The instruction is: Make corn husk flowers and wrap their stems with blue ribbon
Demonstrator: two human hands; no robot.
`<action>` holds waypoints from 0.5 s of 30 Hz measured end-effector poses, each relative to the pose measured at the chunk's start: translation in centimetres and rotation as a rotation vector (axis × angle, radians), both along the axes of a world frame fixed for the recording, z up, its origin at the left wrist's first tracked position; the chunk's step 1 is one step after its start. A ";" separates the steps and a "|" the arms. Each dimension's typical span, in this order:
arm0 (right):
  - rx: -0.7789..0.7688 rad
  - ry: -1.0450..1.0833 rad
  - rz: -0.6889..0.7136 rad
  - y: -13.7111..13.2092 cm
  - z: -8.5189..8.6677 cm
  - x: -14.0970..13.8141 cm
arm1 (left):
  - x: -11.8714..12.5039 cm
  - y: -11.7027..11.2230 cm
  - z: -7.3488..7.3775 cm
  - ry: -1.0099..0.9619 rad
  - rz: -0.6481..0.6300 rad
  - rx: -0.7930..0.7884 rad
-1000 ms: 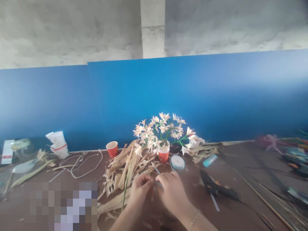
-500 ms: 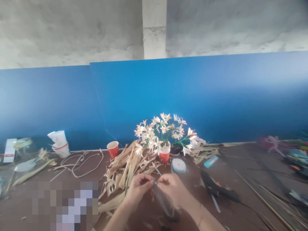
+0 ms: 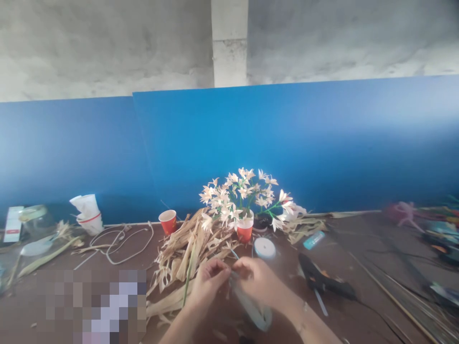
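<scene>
Over the table's middle, my left hand (image 3: pixel 211 281) and my right hand (image 3: pixel 255 283) meet with fingertips almost touching, both pinched on a thin, pale blue ribbon (image 3: pixel 263 319). It trails below my right hand in a blurred loop, and the pinched part is mostly hidden by my fingers. Just beyond them lies a ribbon roll (image 3: pixel 264 248). Behind my hands stands a red and white paper cup (image 3: pixel 245 232) full of white artificial flowers (image 3: pixel 244 192) on green stems. Dry corn husks (image 3: pixel 184 260) are heaped beside my left hand.
A black glue gun (image 3: pixel 332 285) with its cord lies to the right, near a light blue packet (image 3: pixel 314 240). An orange-red paper cup (image 3: pixel 168 222), a looped white cable (image 3: pixel 124 260) and stacked white cups (image 3: pixel 90 222) stand left. A blue panel (image 3: pixel 251 134) closes the back.
My fingertips have turned slightly, covering the bit of ribbon that showed between them. The hanging ribbon loop has swung out to the right and shows more clearly.
</scene>
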State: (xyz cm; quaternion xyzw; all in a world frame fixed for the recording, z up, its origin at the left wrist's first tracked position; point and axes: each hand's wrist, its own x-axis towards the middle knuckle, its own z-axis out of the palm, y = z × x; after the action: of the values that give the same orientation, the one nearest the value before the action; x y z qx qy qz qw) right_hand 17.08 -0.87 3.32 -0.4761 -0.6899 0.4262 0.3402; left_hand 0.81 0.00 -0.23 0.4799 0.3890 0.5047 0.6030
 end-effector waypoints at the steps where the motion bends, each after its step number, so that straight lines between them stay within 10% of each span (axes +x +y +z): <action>1: 0.062 -0.059 -0.001 -0.2 0.2 -0.1 | 0.0 0.0 0.0 -0.006 0.022 -0.002; 15: 0.826 -0.460 -0.270 0.0 -2.6 -1.4 | 0.5 0.1 -0.1 -0.071 0.201 -0.037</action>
State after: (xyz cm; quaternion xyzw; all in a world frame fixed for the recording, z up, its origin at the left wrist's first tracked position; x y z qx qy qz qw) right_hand 15.71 -0.90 0.73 -0.4683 -0.7908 -0.0471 0.3913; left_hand 1.29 0.10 -0.32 0.4091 0.4227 0.5721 0.5715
